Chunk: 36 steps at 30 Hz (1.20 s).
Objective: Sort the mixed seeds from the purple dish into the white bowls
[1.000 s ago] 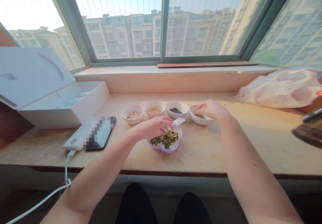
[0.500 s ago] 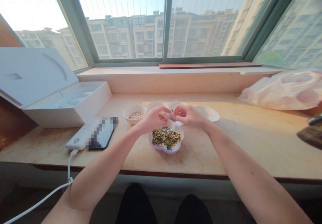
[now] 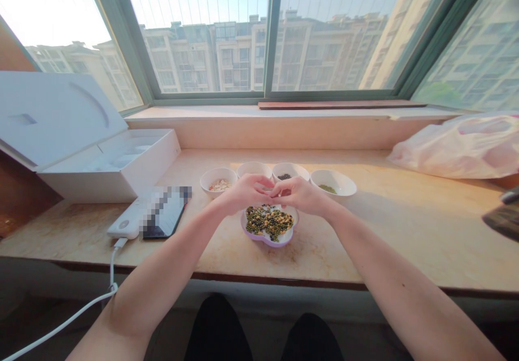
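My left hand [image 3: 247, 193] and my right hand [image 3: 300, 193] meet above the far rim of a purple-and-white flower-shaped dish [image 3: 270, 243]. Their curled fingertips touch or nearly touch. Both hands look closed, and anything tiny between the fingers is too small to make out. Mixed beans [image 3: 267, 223], green, black and yellowish, lie in the dish under my hands. Just behind stand white bowls: one with pale and reddish bits [image 3: 219, 185], one partly hidden by my left hand [image 3: 254, 168], one with black beans [image 3: 285, 176], and one with green beans [image 3: 327, 188].
To the left lie a phone [image 3: 168, 215] and a white power bank [image 3: 124, 223] with a cable [image 3: 65, 323] hanging over the table edge. An open white box [image 3: 105, 172] stands behind them. A plastic bag [image 3: 454, 147] and a dark object [image 3: 503, 220] are at the right.
My right hand has shifted left and my hands have come together over the dish. Black and green beans in the back bowls now show. The view has shifted slightly.
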Available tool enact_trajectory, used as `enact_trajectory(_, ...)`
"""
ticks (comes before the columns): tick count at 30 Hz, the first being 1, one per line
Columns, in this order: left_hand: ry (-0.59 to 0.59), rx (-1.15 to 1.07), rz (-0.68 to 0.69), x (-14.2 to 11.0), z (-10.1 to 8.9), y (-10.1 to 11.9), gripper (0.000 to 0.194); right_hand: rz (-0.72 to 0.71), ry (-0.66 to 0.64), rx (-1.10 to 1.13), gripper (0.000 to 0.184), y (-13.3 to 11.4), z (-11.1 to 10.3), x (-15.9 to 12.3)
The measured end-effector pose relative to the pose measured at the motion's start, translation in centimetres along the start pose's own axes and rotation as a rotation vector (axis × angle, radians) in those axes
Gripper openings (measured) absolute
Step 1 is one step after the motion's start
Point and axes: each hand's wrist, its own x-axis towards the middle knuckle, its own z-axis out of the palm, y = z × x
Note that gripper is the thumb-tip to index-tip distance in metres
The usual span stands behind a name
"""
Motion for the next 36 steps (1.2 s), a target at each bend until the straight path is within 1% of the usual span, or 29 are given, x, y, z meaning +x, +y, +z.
enact_trajectory(3, 0.061, 0.212, 0.048, 0.2, -0.3, -0.5, 0.019, -0.019, 0.12, -0.098, 0.021, 0.1, -0.5, 0.1)
enact_trajectory(5, 0.08, 0.381, 0.07, 0.2, -0.4, -0.6, 0.012, -0.011, 0.256, -0.201, 0.021, 0.5, -1.1, 0.2)
enact_trajectory(7, 0.039, 0.525, 0.085, -0.1, -0.3, -0.4, 0.007, 0.006, 0.411, -0.313, 0.022, 1.0, -1.8, 0.3)
enact_trajectory(9, -0.028, 0.643, 0.101, -0.4, 0.0, 0.0, 0.007, 0.029, 0.527, -0.417, 0.023, 1.7, -2.5, 0.4)
enact_trajectory(11, -0.094, 0.75, 0.116, -0.7, 0.3, 0.6, 0.01, 0.06, 0.567, -0.509, 0.025, 2.4, -3.0, 0.6)
enact_trajectory(13, -0.142, 0.826, 0.123, -0.9, 0.5, 1.0, 0.014, 0.094, 0.554, -0.58, 0.028, 3.0, -3.3, 0.6)
enact_trajectory(15, -0.163, 0.847, 0.122, -1.0, 0.6, 1.3, 0.018, 0.129, 0.521, -0.63, 0.031, 3.5, -3.4, 0.7)
enact_trajectory(18, -0.181, 0.806, 0.11, -1.1, 0.6, 1.2, 0.022, 0.171, 0.499, -0.662, 0.036, 3.9, -3.5, 0.7)
enact_trajectory(21, -0.211, 0.77, 0.108, -1.1, 0.5, 0.9, 0.026, 0.176, 0.53, -0.656, 0.039, 4.1, -3.7, 0.6)
enact_trajectory(24, -0.216, 0.737, 0.163, -1.0, 0.4, 0.6, 0.031, 0.16, 0.564, -0.652, 0.036, 4.3, -3.8, 0.6)
enact_trajectory(27, -0.204, 0.623, 0.24, -0.9, 0.4, 0.4, 0.033, 0.138, 0.579, -0.633, 0.032, 4.2, -3.8, 0.6)
enact_trajectory(29, -0.192, 0.461, 0.24, -0.7, 0.6, 0.5, 0.03, 0.116, 0.587, -0.6, 0.029, 3.9, -3.7, 0.6)
enact_trajectory(32, -0.158, 0.107, 0.194, -0.5, 0.7, 0.6, 0.026, 0.099, 0.592, -0.53, 0.025, 3.2, -3.3, 0.7)
enact_trajectory(34, -0.093, -0.119, 0.181, -0.3, 0.6, 0.8, 0.031, 0.111, 0.591, -0.494, 0.023, 2.7, -3.0, 0.7)
enact_trajectory(36, -0.001, -0.296, 0.169, -0.2, 0.2, 1.0, 0.037, 0.13, 0.588, -0.474, 0.022, 2.3, -2.8, 0.7)
